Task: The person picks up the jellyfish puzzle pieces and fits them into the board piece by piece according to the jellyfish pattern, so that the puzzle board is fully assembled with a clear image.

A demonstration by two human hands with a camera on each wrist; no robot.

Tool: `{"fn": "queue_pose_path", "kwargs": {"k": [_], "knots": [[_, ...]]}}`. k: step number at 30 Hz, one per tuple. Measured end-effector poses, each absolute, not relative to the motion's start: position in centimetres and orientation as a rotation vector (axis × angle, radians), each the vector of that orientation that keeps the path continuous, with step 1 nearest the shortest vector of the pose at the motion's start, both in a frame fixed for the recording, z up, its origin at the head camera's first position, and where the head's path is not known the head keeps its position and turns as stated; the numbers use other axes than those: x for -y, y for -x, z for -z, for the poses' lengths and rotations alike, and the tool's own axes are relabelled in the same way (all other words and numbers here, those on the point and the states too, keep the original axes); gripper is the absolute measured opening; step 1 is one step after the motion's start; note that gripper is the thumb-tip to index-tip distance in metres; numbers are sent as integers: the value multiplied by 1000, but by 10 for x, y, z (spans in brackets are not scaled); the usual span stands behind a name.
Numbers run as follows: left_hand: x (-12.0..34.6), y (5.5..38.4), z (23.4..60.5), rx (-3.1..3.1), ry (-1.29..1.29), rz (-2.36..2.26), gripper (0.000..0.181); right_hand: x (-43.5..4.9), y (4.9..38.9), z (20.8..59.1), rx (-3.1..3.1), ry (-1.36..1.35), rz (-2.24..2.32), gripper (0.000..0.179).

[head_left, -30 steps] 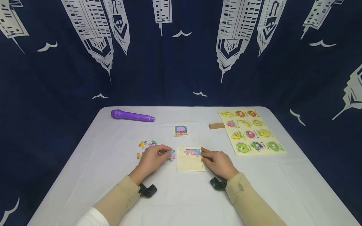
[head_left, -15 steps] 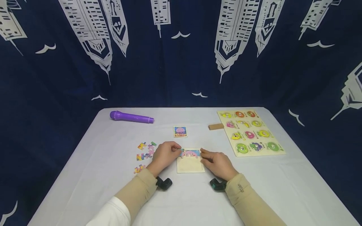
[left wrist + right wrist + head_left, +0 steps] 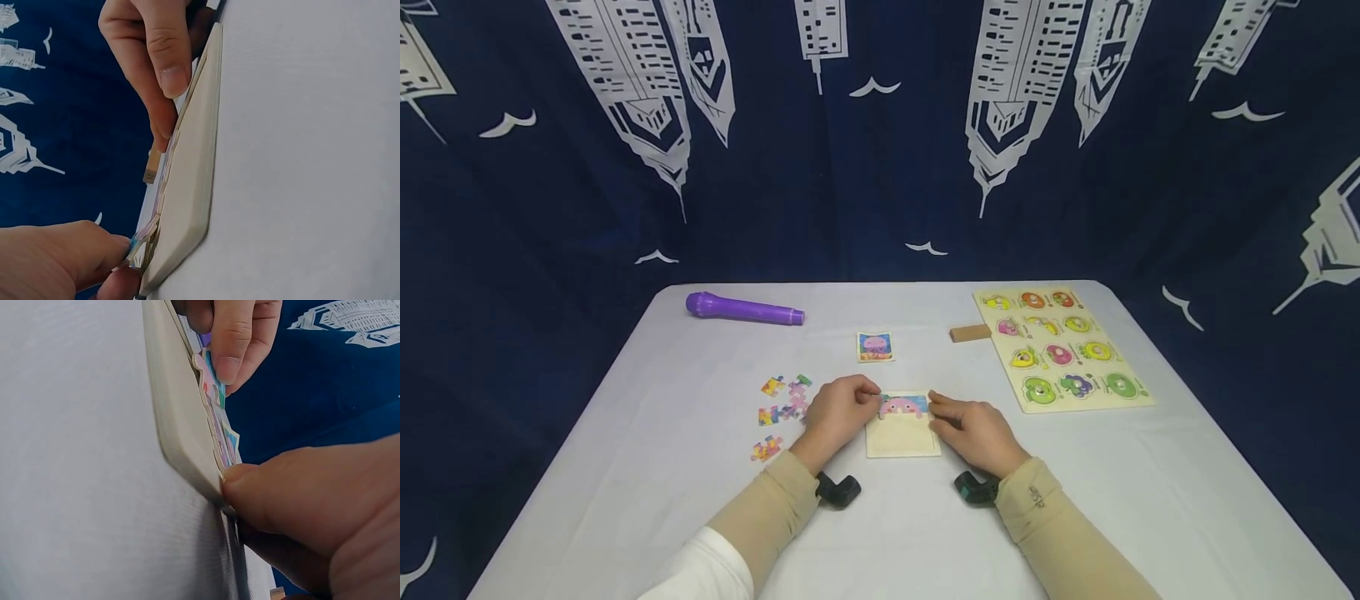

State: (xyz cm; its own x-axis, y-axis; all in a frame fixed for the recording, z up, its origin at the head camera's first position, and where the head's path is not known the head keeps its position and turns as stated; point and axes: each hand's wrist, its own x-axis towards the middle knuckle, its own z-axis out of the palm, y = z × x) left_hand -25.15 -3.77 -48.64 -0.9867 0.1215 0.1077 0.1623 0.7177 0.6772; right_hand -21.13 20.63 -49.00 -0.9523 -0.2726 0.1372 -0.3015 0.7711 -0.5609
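A square puzzle tray (image 3: 902, 440) lies in front of me, with joined pink-and-blue jigsaw pieces (image 3: 906, 406) along its far edge. My left hand (image 3: 841, 418) pinches a jigsaw piece (image 3: 207, 378) at the tray's far left corner. In the left wrist view that piece tilts up against the rim; whether it sits flat inside cannot be told. My right hand (image 3: 979, 435) grips the tray's right edge, its thumb (image 3: 247, 481) at the rim. Several loose jigsaw pieces (image 3: 767, 448) lie left of my left hand, some partly hidden behind it.
Beyond the tray lies a small picture card (image 3: 875, 347) with a pink sea creature. A purple toy microphone (image 3: 745, 309) rests at the far left. At the far right is a fruit puzzle board (image 3: 1063, 350), with a brown wooden block (image 3: 970, 333) by its left edge.
My left hand has carried a jigsaw piece rightward from beside the loose pieces to the tray's far left corner. The right hand has stayed at the tray's right edge.
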Motion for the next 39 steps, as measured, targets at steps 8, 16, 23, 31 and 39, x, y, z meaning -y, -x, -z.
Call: {"fn": "queue_pose_path", "kwargs": {"k": [8, 16, 23, 31, 39], "knots": [[38, 251, 490, 2852, 278, 1034, 6, -206, 212, 491, 2900, -494, -927, 37], [39, 251, 492, 2843, 273, 1022, 9, -206, 213, 491, 2890, -505, -913, 37], [38, 251, 491, 2868, 250, 1011, 15, -206, 213, 491, 2897, -508, -922, 38], [36, 251, 490, 2879, 230, 1001, 16, -207, 213, 492, 2897, -524, -915, 38], [35, 251, 493, 2879, 252, 958, 14, -206, 212, 494, 2894, -513, -908, 38]]}}
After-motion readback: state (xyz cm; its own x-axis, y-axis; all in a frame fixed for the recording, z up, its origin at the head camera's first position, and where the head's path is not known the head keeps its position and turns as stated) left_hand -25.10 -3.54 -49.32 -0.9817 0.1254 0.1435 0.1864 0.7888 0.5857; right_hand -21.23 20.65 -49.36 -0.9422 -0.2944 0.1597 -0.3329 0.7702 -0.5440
